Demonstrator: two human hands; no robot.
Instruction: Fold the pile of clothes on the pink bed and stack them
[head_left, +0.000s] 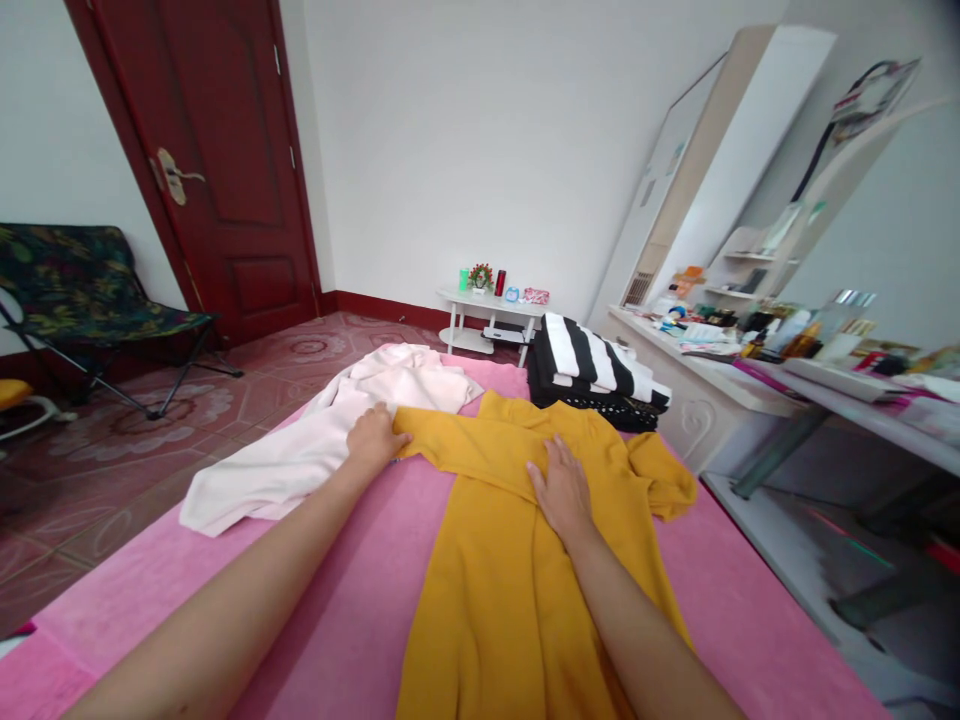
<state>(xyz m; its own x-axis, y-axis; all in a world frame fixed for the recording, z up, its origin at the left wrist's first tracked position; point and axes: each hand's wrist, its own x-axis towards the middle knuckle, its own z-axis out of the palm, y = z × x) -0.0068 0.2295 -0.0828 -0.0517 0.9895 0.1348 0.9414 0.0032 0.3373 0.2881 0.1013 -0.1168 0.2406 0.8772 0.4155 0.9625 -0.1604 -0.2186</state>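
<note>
A mustard yellow garment (pixel 502 560) lies spread on a pink bed cover (pixel 345 610), one sleeve folded across its chest. My left hand (pixel 376 437) grips the end of that folded sleeve, fingers curled, right beside a pale pink garment (pixel 315 440). My right hand (pixel 562 488) lies flat on the yellow garment's upper middle, fingers stretched and together. The other sleeve is bunched at the right (pixel 664 480).
A folded black-and-white striped top (pixel 592 365) sits on dark clothes at the bed's far end. A cluttered white dresser (pixel 720 375) runs along the right. A small white table (pixel 491 305), a red door (pixel 217 150) and a folding chair (pixel 82 290) stand beyond.
</note>
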